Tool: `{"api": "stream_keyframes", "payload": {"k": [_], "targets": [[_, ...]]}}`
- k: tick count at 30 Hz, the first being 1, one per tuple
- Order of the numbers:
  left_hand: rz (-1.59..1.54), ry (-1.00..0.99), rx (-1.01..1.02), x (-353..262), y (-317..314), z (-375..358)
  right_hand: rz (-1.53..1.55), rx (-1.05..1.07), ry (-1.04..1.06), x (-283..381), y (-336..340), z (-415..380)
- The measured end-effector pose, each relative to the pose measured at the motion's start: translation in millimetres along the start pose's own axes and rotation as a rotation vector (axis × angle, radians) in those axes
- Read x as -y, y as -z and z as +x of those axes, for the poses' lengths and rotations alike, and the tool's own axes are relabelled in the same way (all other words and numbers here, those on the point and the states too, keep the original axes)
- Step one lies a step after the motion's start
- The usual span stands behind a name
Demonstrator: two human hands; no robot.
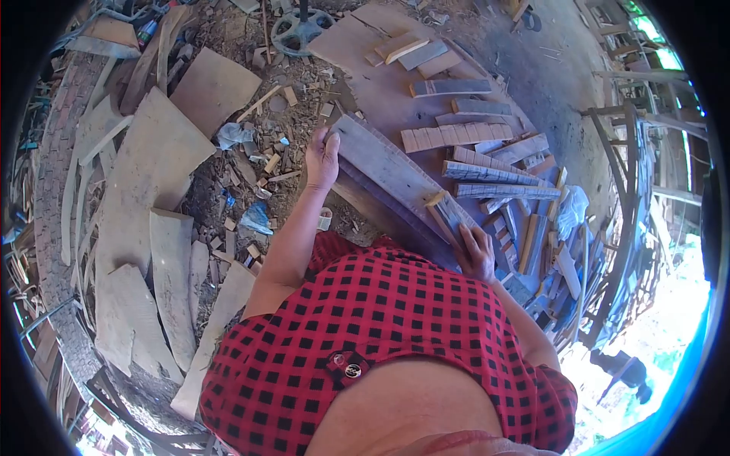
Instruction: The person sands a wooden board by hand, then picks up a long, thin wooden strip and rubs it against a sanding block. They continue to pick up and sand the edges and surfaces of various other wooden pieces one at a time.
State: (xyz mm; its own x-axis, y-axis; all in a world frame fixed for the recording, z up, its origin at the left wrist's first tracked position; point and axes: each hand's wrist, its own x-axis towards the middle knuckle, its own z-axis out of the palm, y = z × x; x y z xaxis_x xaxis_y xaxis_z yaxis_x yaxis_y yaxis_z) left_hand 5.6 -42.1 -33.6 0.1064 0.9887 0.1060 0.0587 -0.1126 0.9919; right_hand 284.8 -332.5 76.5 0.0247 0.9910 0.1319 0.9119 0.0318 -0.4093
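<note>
A long grey plank [388, 163] lies slanted in front of my body. My left hand [323, 159] grips its upper left end, the thumb on top. Near the plank's lower right end, a short piece of wood [447, 219] with a pale end rests over it. My right hand [477, 254] is at the lower end of that short piece, fingers over it; the undersides of the fingers are hidden. Below the long plank, a darker board edge [384, 199] runs alongside.
Cut wood strips [456, 137] lie on a brown sheet [365, 45] at the upper right. Large flat boards [144, 163] cover the ground at left. Wood scraps and plastic [257, 218] litter the middle. A grey wheel [303, 32] stands at the top; a person [623, 371] is at the far right.
</note>
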Motion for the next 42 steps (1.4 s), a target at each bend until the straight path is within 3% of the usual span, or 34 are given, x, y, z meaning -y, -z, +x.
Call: {"api": "stream_keyframes", "payload": {"k": [3, 13, 19, 22, 28, 31, 36, 38, 40, 42], "targets": [[0.052, 0.01, -0.01, 6.1, 2.0, -2.7, -0.011, 0.008, 0.037, 11.1, -3.5, 21.1], [0.099, 0.001, 0.013, -2.9, 3.8, -4.8, 0.074, -0.004, 0.13, 109.0, -90.5, 234.6], [0.156, -0.037, -0.032, 2.3, 1.7, -4.7, 0.086, -0.007, 0.162, 103.5, -82.1, 218.1], [0.182, 0.009, -0.042, -16.1, 1.5, -7.1, 0.064, 0.009, 0.151, 77.8, -59.1, 160.3], [0.11, -0.11, -0.106, -9.3, -4.3, -6.2, -0.023, -0.025, 0.074, 19.6, -18.2, 11.3], [0.096, -0.093, -0.078, 0.2, -2.8, -5.1, -0.038, -0.044, 0.05, 9.3, -19.3, -12.1], [0.044, 0.028, 0.016, -2.8, 2.7, -8.1, 0.019, 0.078, 0.092, 43.9, -28.7, 64.6], [-0.037, -0.059, -0.011, 3.9, 2.9, -6.4, 0.034, 0.039, 0.099, 72.3, -47.1, 118.3], [-0.228, 0.068, 0.162, 0.6, 12.6, -6.8, 0.035, 0.018, 0.119, 92.0, -66.9, 167.9], [-0.197, 0.057, 0.152, 5.0, 18.6, -6.9, 0.034, 0.011, 0.155, 98.3, -89.8, 207.9]]}}
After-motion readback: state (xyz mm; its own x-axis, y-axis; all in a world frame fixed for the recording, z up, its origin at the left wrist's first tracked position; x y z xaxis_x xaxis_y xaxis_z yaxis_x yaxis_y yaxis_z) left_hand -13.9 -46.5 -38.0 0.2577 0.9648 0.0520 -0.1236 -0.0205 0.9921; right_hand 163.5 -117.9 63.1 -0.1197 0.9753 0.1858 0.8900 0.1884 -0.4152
